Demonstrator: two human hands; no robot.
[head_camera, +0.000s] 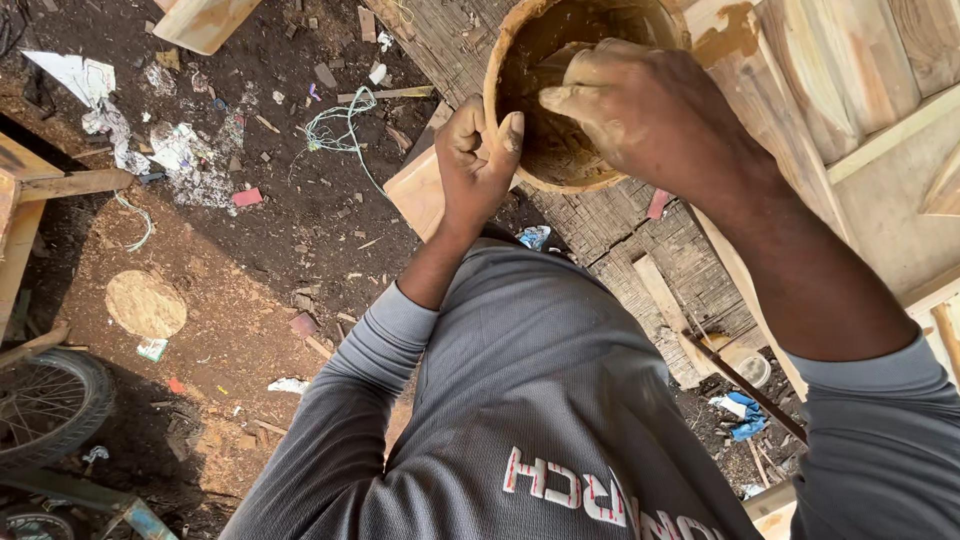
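A round brown bowl (520, 45), smeared with tan paste inside, sits near the top middle of the head view. My left hand (475, 160) grips its near rim, thumb hooked over the edge. My right hand (640, 105), coated in pale paste, reaches into the bowl with fingers bent against the inner wall. What lies under the fingers is hidden. Grey long sleeves cover both my arms.
Pale wooden panels (860, 80) with filler patches fill the upper right. A woven mat (640, 230) lies below the bowl. Dark dirt ground (250, 270) at left carries paper scraps, wood offcuts and green string (340, 125). A bicycle wheel (45, 405) shows at lower left.
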